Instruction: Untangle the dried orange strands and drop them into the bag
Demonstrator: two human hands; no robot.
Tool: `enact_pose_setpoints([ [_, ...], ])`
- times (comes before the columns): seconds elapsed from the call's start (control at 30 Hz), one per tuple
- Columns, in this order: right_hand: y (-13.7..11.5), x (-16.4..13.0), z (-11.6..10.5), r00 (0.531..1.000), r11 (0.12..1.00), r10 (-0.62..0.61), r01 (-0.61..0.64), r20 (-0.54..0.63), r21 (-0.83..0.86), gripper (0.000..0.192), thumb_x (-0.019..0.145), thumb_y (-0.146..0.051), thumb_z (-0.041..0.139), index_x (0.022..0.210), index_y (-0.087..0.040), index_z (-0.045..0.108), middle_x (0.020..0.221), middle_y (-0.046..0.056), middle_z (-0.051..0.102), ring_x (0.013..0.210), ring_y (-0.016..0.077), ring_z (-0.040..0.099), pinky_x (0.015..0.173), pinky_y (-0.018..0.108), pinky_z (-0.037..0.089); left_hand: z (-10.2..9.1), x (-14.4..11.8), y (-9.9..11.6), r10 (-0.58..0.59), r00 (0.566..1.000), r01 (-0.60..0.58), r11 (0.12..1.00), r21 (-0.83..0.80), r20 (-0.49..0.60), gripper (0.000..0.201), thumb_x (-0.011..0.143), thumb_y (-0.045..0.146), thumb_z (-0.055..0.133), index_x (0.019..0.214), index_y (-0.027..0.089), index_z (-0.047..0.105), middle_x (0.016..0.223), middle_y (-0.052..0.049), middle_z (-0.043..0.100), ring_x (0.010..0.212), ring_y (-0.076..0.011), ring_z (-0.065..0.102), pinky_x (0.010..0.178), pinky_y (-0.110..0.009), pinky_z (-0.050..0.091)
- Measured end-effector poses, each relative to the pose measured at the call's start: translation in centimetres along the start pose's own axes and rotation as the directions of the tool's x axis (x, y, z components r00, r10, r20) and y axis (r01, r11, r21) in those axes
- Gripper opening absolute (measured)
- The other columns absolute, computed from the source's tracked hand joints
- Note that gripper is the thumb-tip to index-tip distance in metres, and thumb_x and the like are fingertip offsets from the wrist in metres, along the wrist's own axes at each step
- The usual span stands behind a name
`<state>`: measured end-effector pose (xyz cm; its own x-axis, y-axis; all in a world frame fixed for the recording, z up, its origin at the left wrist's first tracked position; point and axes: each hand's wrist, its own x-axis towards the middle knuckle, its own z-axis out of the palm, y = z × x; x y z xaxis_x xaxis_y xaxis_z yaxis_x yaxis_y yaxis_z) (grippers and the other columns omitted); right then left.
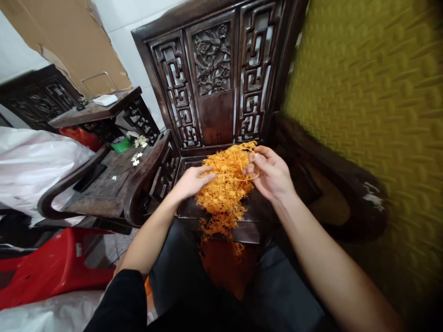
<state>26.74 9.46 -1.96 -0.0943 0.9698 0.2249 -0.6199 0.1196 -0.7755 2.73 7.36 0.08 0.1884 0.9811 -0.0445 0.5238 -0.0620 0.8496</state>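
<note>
A heap of tangled, thin, branching orange pieces (223, 189) lies on the seat of a dark carved wooden chair (216, 115), with some strands hanging over the front edge. My left hand (194, 182) rests against the heap's left side, its fingers stretched out over the pieces. At the upper right of the heap, my right hand (272, 173) is closed in a pinch on a thin orange branching piece (254, 175). Part of that piece is hidden by the fingers, and its exact kind is unclear.
Left of the chair stands a dark wooden side table (104, 189) with a green tape roll (121, 144) and small white pieces (136, 159). Below it is a red plastic stool (58, 263). White sacks (38, 161) lie at left. A yellow textured surface (374, 92) rises at right.
</note>
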Motion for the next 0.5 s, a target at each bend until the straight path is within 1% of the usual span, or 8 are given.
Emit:
enact_pose_setpoints([
  [0.07,0.2,-0.5,0.7,0.998,1.000,0.015,-0.014,0.057,-0.008,0.035,0.072,-0.029,0.088,0.098,-0.025,0.066,0.082,-0.005,0.067,0.044,0.0032,0.048,0.042,0.020,0.041,-1.3,0.2,-0.2,-0.054,0.991,0.026,0.975,-0.220,-0.125,0.052,0.084,0.046,0.071,0.123,0.013,0.069,0.071,-0.002,0.067,0.044,-0.0080,0.047,0.046,-0.023,0.031],
  [0.13,0.3,-1.1,1.2,0.996,0.997,-0.014,0.021,0.093,-0.080,0.029,0.076,-0.031,0.086,0.097,-0.023,0.067,0.083,-0.002,0.070,0.043,0.0029,0.043,0.038,0.020,0.031,-2.4,0.4,-0.4,-0.035,0.965,-0.064,0.929,-0.364,-0.259,0.050,0.082,0.045,0.075,0.118,0.011,0.070,0.076,-0.003,0.069,0.043,-0.0063,0.048,0.043,-0.021,0.029],
  [0.17,0.3,-1.3,1.4,0.995,0.990,-0.039,0.052,0.097,-0.132,0.026,0.078,-0.032,0.084,0.095,-0.022,0.067,0.080,-0.001,0.070,0.043,0.0034,0.042,0.037,0.020,0.029,-2.7,0.4,-0.4,-0.002,0.951,-0.126,0.912,-0.391,-0.310,0.047,0.081,0.046,0.076,0.112,0.011,0.072,0.075,-0.003,0.067,0.043,-0.0055,0.047,0.043,-0.021,0.028],
  [0.23,0.5,-1.6,1.5,0.992,0.961,-0.090,0.109,0.087,-0.255,0.022,0.080,-0.034,0.082,0.090,-0.020,0.068,0.076,0.001,0.071,0.042,0.0045,0.042,0.037,0.021,0.030,-2.7,0.2,-0.2,0.077,0.933,-0.217,0.901,-0.377,-0.352,0.045,0.085,0.052,0.072,0.104,0.011,0.075,0.062,0.002,0.056,0.042,-0.0045,0.039,0.043,-0.020,0.025],
  [0.3,0.7,-1.8,1.6,0.992,0.920,-0.107,0.127,0.074,-0.371,0.020,0.082,-0.035,0.081,0.088,-0.020,0.069,0.078,0.002,0.074,0.040,0.0059,0.047,0.037,0.022,0.035,-2.1,-0.4,0.4,0.173,0.918,-0.268,0.934,-0.238,-0.356,0.051,0.090,0.060,0.062,0.103,0.013,0.076,0.056,0.004,0.047,0.045,-0.0065,0.038,0.046,-0.021,0.028],
  [0.37,1.0,-2.0,1.7,0.994,0.890,-0.086,0.106,0.064,-0.444,0.019,0.083,-0.035,0.080,0.088,-0.019,0.070,0.084,0.005,0.077,0.040,0.0078,0.053,0.038,0.024,0.041,-1.1,-1.3,1.2,0.314,0.882,-0.315,0.947,0.055,-0.351,0.058,0.090,0.066,0.059,0.114,0.016,0.075,0.064,0.000,0.056,0.055,-0.0109,0.049,0.053,-0.023,0.036],
  [0.43,1.2,-2.2,2.0,0.997,0.882,-0.053,0.075,0.060,-0.464,0.021,0.083,-0.037,0.080,0.089,-0.019,0.071,0.085,0.006,0.078,0.040,0.0092,0.056,0.038,0.025,0.044,0.1,-2.0,2.0,0.454,0.834,-0.327,0.864,0.382,-0.314,0.069,0.082,0.069,0.067,0.131,0.020,0.068,0.085,-0.005,0.068,0.072,-0.0164,0.060,0.063,-0.025,0.042],
  [0.5,1.3,-2.4,2.3,0.997,0.891,-0.040,0.064,0.064,-0.449,0.022,0.083,-0.038,0.080,0.090,-0.019,0.072,0.083,0.005,0.078,0.040,0.0096,0.057,0.038,0.025,0.046,1.1,-2.2,2.3,0.533,0.802,-0.297,0.748,0.594,-0.271,0.079,0.076,0.069,0.074,0.138,0.022,0.063,0.099,-0.009,0.070,0.081,-0.0200,0.064,0.064,-0.025,0.041],
])
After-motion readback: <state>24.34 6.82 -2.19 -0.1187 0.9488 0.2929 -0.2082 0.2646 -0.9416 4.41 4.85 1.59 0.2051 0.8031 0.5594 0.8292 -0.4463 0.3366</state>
